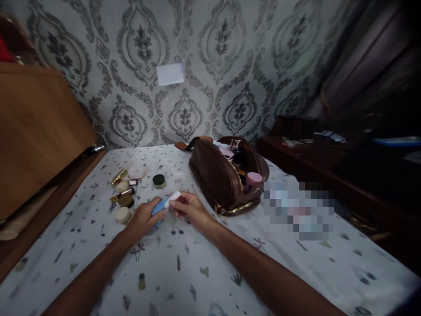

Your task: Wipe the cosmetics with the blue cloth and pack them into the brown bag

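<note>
Beside the open brown leather bag [213, 175], small round jars [123, 215] out, other items [254, 178] inside; my left grip [144, 219] clamped on blue-and-white item [160, 205], right grip [194, 210] pinching its white end [174, 199]

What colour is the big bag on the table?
The bag is dark brown. It shows best in the head view, the only one here.
</note>
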Demonstrator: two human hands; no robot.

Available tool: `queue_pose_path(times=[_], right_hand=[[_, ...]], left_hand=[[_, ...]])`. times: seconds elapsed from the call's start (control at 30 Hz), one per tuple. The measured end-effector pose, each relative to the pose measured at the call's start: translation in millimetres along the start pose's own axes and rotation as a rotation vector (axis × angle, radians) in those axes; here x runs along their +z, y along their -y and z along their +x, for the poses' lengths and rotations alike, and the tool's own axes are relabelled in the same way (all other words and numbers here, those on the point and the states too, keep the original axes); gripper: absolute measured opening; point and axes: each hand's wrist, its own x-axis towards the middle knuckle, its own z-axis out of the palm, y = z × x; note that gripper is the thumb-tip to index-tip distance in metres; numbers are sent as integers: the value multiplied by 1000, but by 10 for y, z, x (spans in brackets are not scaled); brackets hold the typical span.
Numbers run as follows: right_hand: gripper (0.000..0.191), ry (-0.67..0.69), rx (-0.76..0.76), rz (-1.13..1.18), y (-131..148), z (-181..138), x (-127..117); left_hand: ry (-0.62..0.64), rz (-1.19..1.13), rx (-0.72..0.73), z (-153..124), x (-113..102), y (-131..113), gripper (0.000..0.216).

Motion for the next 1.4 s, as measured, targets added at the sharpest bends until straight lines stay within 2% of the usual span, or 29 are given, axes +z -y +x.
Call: queue_pose_path(times=[0.27, 0.53, 0.67, 0.8, 0.93, 1.0, 1.13, 1.3, 1.4], right_hand=[[41, 25, 41, -38, -12, 9, 20], [46, 10, -10, 54, -10, -1, 28], [47, 25, 11, -67, -2, 1, 22], [32, 123, -58, -263, -40, -11, 34], [11, 190, -141, -402, -70, -51, 45], [8, 229, -151, -441, -66, -67, 39], [15, 303, -187, -555, -59, -69, 11], [26, 239, -182, -607, -65, -80, 5], [26, 245, -196, -545, -66, -90, 21]], left_hand=[[-60, -47, -5, -22, 1, -82, 37], [-124, -91, -23, -49, 59, -65, 40], [-152, -201, -102, -65, 65, -33, 35], [-224, -183, 15, -67, 40, -45, 45], [-110, -125, 43, -58, 30, -108, 35], [-101, -96, 24, -54, 29, -135, 32], [-158, -84, -23, -47, 27, -135, 37], [-265, -144, -77, -24, 5, -95, 40], [-270, -214, -98, -22, -24, -97, 37]])
